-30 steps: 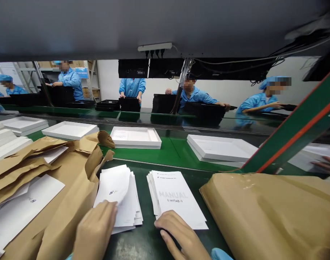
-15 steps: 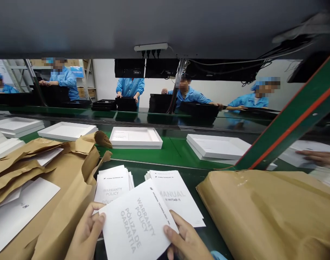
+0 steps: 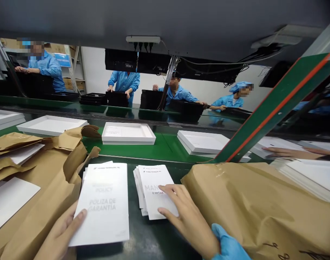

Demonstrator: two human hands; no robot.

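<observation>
Ana: The warranty booklet [image 3: 103,202] is in the left hand [image 3: 58,236]. It sits low and left of the middle, just over the dark tabletop [image 3: 151,242].

Ben: How is the hand holding it?

Ana: The thumb lies flat on the cover at the booklet's 7 o'clock corner. The other fingers are under the paper, so I cannot see them. I think they pinch it from below.

Ben: Is it heavy?

Ana: No, I think it is very light. It is thin paper, so it may bend or flop if you hold just one corner. The cover looks smooth, so it could slip. I would hold it at a long side, near the middle.

Ben: Which way does it point?

Ana: Its long side runs from 6 o'clock to 12 o'clock. The words read the right way up, so the top is at 12.

Ben: And the right hand [image 3: 189,220]?

Ana: It lies flat on the manual stack [image 3: 151,189], at 3 o'clock from the booklet. Its fingers [image 3: 169,190] are spread a little and press on the top sheet.

Ben: What is around them?

Ana: Crumpled brown paper [image 3: 46,195] at 9 o'clock, and a brown paper parcel [image 3: 257,209] at 3 o'clock.
</observation>
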